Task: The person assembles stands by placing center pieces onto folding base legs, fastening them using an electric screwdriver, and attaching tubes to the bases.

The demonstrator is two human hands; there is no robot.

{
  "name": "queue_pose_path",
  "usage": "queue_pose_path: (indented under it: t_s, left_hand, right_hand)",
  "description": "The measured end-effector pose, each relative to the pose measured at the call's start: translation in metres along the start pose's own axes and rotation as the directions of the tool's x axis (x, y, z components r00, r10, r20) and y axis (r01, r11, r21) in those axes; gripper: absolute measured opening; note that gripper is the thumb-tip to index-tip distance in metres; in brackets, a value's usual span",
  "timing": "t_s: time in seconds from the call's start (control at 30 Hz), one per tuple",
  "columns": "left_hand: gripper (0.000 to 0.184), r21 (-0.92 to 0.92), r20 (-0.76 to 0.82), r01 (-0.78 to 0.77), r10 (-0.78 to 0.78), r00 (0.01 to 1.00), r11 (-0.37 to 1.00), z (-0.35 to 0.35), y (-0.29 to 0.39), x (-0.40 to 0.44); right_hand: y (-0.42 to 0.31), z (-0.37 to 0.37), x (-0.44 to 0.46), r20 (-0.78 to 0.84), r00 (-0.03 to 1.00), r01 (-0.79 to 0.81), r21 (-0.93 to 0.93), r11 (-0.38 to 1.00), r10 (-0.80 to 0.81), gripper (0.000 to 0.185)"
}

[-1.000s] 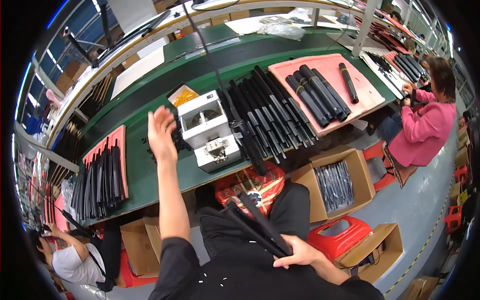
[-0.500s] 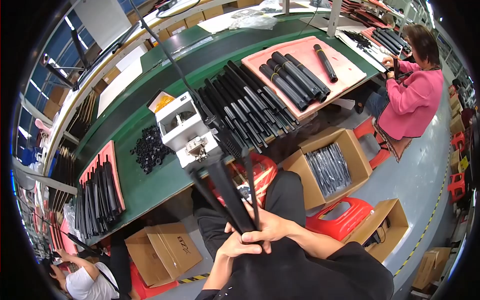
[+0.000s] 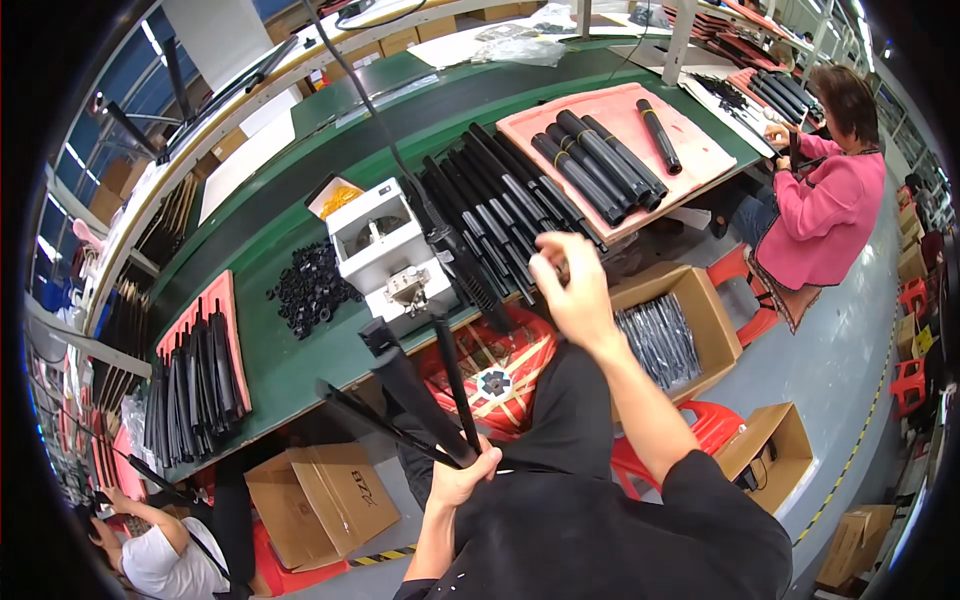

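Observation:
My left hand point(image 3: 462, 482) is wrapped round the lower ends of several black tubes point(image 3: 418, 400), one thicker than the others, which fan out upward over my lap. My right hand point(image 3: 580, 295) is raised with its fingers apart and holds nothing that I can see. It is nearest to the row of black rods point(image 3: 505, 205) lying side by side at the table's edge. Left of these rods, a white and silver bench machine point(image 3: 385, 240) stands above the held tubes. A heap of small black rings or caps point(image 3: 312, 290) lies beside the machine.
Bundled dark tubes point(image 3: 600, 165) lie on a pink foam sheet point(image 3: 690, 125). More black tubes point(image 3: 195, 385) rest at left. An open carton point(image 3: 715, 310) holds wrapped pieces; another carton point(image 3: 325, 500) sits lower left. Co-workers point(image 3: 830, 215) sit on both sides.
My right hand has let go of the tubes and moved up and right towards the rods on the table. My left hand keeps its grip, and the tubes have spread and tilted left.

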State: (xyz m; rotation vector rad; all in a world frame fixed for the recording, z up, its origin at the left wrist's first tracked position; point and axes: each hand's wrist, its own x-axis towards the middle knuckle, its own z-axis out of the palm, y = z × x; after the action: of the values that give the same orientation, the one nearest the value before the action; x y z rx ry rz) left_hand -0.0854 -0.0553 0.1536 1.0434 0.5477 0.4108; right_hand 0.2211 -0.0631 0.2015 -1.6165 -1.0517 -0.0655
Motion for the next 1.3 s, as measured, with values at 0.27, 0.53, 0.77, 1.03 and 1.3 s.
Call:
queue_pose_path:
  t_s: [0.27,0.53,0.77,1.03,1.3]
  left_hand:
    - [0.015,0.184,-0.066,-0.058,0.071,0.995,0.981,-0.002,0.002,0.012]
    - [0.025,0.243,-0.082,-0.149,0.174,0.981,0.959,-0.015,-0.007,0.024]
    - [0.038,0.293,-0.04,-0.2,0.221,0.974,0.935,-0.025,-0.01,0.035]
    - [0.038,0.406,0.018,-0.346,0.372,0.928,0.846,-0.035,-0.039,0.045]
    - [0.047,0.07,-0.009,-0.062,0.063,0.998,0.996,-0.046,-0.041,0.043]
  right_hand:
    - [0.087,0.046,0.07,0.075,0.977,0.186,-0.756,0.627,-0.199,0.035]
    - [0.015,-0.014,0.023,0.007,0.954,-0.28,0.379,0.882,0.3,0.038]
    - [-0.032,-0.1,-0.037,0.387,0.88,-0.475,0.717,0.511,0.275,0.051]
    - [-0.034,-0.105,-0.078,0.72,0.625,-0.454,0.021,0.891,0.301,0.033]
    - [0.013,-0.108,-0.098,0.772,0.636,-0.575,0.478,0.664,-0.004,0.025]
